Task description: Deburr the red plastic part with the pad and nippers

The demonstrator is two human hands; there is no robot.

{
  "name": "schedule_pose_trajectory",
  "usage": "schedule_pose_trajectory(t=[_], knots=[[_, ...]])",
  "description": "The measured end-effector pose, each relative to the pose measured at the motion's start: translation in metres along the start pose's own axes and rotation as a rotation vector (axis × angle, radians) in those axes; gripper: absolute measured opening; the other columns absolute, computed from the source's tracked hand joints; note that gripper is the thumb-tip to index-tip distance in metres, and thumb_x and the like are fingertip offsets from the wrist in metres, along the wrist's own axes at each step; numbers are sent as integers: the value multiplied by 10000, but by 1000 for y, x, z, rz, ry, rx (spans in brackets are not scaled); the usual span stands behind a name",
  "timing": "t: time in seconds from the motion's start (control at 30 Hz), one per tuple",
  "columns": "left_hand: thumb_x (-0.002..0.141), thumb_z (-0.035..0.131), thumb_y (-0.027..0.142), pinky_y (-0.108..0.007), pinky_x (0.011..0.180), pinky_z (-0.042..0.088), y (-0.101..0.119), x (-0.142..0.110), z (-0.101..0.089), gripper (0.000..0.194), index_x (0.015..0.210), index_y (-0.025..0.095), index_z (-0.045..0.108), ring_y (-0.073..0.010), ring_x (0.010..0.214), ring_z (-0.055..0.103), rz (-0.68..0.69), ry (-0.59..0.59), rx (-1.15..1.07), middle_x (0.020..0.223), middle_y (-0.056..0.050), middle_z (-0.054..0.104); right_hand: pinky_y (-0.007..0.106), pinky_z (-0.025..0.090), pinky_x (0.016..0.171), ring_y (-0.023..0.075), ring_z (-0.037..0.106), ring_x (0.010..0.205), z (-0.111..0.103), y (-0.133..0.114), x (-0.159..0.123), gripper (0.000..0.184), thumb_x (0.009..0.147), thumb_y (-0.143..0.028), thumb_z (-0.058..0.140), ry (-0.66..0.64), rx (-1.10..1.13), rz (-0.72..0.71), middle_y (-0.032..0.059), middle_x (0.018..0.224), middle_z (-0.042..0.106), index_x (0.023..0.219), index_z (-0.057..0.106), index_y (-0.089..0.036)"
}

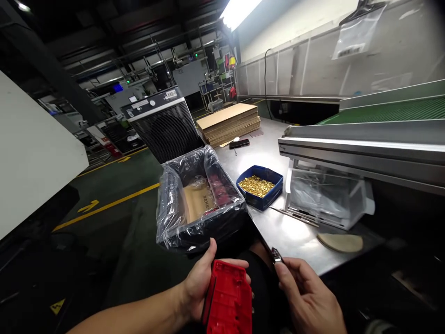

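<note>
My left hand (198, 283) grips a red moulded plastic part (229, 297) at the bottom middle of the view, thumb on its upper edge. My right hand (306, 292) is beside it to the right, fingers curled around a small metal tool (276, 255) whose tip points up and left. Just beyond the hands stands a cardboard box lined with a clear plastic bag (198, 199), with red parts lying inside on its right side. A blue tray (259, 188) of small brass pieces sits on the steel table (295, 236) to the right of the box.
A conveyor with a green belt (382, 113) runs over the table at the right, a plastic-covered scale (327, 195) under it. Flat cardboard sheets (229, 121) and a phone (239, 143) lie at the table's far end. A black machine (163, 123) stands behind the box; yellow floor lines at left.
</note>
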State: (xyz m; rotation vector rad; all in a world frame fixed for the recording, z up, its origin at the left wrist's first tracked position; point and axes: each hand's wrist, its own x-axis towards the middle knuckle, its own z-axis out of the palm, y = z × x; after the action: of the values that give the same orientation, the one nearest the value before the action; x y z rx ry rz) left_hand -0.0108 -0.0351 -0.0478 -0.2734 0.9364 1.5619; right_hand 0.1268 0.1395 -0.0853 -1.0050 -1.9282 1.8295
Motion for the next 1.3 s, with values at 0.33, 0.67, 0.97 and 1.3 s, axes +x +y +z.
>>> schedule_pose_trajectory(t=[0.33,0.67,0.97,1.3], knots=[[912,260,834,-467,856,569,5,-5,15,932,1246,59,655,-310,903,748,85,-10,10,1050,-173,736,204,503,507,156,653,564,13,-8,4,532,824,-739,573,2,-67,-157,30,716,712,940,697,-235],[961,103,759,-520,898,551,10,-13,20,893,1166,95,664,-314,964,737,178,-227,16,1101,-182,706,401,401,729,308,543,932,-13,62,75,747,907,-782,319,545,-760,-249,142,1001,603,1072,771,-209],[969,72,735,-518,909,553,12,-20,23,883,1105,108,679,-304,966,738,257,-268,43,1120,-194,697,444,369,765,327,479,909,-7,74,83,675,889,-647,442,543,-785,-280,201,1012,594,1100,769,-95],[816,579,785,-458,910,594,13,-26,5,747,1274,203,674,-323,1007,740,79,171,90,1193,-129,746,363,501,839,162,583,797,-4,56,78,531,953,-634,472,564,-241,-252,75,944,649,1001,699,-156]])
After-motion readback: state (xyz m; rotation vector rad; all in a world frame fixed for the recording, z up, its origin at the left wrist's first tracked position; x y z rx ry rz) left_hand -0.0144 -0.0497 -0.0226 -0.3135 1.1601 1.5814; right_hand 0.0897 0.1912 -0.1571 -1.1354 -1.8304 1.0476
